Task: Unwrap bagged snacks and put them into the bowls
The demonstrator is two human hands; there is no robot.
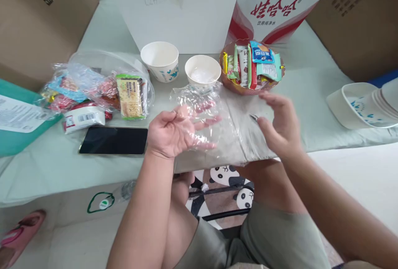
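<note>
My left hand (pixel 174 130) is palm up near the table's front edge, its fingers spread. Clear crinkled plastic (pixel 228 124) lies over or around those fingers; I cannot tell whether it is a bag or a glove. My right hand (pixel 281 124) hovers at the right, slightly blurred, thumb and fingers apart. A small shiny metal piece (pixel 253 117) shows by the right thumb tip; its kind is unclear. Just beyond the plastic stands a short paper cup (pixel 203 70) with something whitish and clear inside. Behind my right fingers sits an amber bowl (pixel 226 82) of wrapped snacks (pixel 253 66).
A larger paper cup (pixel 160 61) stands left of the short one. Bagged snacks (pixel 90 90), a wrapped cracker pack (pixel 130 97) and a black phone (pixel 113 140) lie at left. Stacked paper cups (pixel 367 103) rest at right. Boxes (pixel 177 12) line the back.
</note>
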